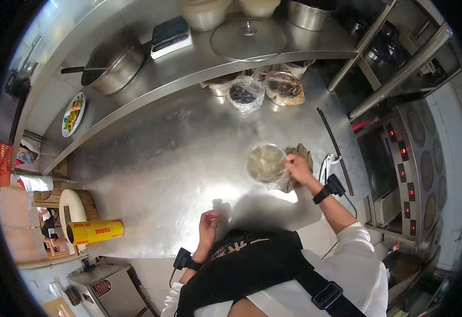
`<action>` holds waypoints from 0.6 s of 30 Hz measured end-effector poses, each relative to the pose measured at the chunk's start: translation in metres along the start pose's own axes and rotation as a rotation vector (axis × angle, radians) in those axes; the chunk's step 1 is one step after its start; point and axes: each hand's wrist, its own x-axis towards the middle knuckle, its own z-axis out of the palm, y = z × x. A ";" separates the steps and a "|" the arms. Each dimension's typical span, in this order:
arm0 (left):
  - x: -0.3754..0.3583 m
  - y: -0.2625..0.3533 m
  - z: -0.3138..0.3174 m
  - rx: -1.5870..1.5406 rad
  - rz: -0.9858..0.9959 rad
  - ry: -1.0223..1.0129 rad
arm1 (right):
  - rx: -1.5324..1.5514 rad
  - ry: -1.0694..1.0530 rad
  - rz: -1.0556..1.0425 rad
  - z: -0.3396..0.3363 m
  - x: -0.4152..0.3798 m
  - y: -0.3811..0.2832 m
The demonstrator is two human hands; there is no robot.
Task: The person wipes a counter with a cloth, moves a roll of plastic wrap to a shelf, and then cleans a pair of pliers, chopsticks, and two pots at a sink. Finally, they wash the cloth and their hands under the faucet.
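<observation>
My right hand [297, 168] is closed on the right rim of a round, see-through container [266, 162] on the steel counter [157, 153]. What lies inside the container is pale and hard to make out. A crumpled brown cloth [300, 154] lies under and beside that hand. Near the counter's front edge, my left hand [209, 224] hovers with its fingers curled; whether anything is between them is too small to tell.
Plastic-covered bowls [246, 94] stand at the back under a shelf [199, 64] with a pot [116, 68], scale and glass lid. Long dark sticks [336, 150] lie at the right. A yellow wrap roll [95, 231] is at the left, and cooktops [418, 164] are at far right.
</observation>
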 end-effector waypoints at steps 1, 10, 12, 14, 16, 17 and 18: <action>-0.002 0.002 0.002 -0.005 -0.036 0.003 | 0.029 0.082 0.045 -0.017 0.003 -0.002; -0.009 -0.005 0.016 -0.034 -0.108 0.078 | 0.228 0.460 -0.007 -0.170 0.081 0.015; -0.012 -0.005 0.019 -0.061 -0.151 0.098 | 0.232 0.509 -0.007 -0.184 0.102 0.023; -0.016 -0.002 0.024 -0.080 -0.161 0.121 | 0.236 0.556 -0.006 -0.196 0.124 0.032; -0.020 -0.001 0.025 -0.097 -0.194 0.139 | 0.279 0.675 0.051 -0.206 0.151 0.048; -0.022 -0.001 0.025 -0.079 -0.202 0.146 | 0.387 0.690 -0.008 -0.209 0.165 0.059; -0.024 0.000 0.026 -0.080 -0.205 0.152 | 0.387 0.684 -0.006 -0.211 0.175 0.058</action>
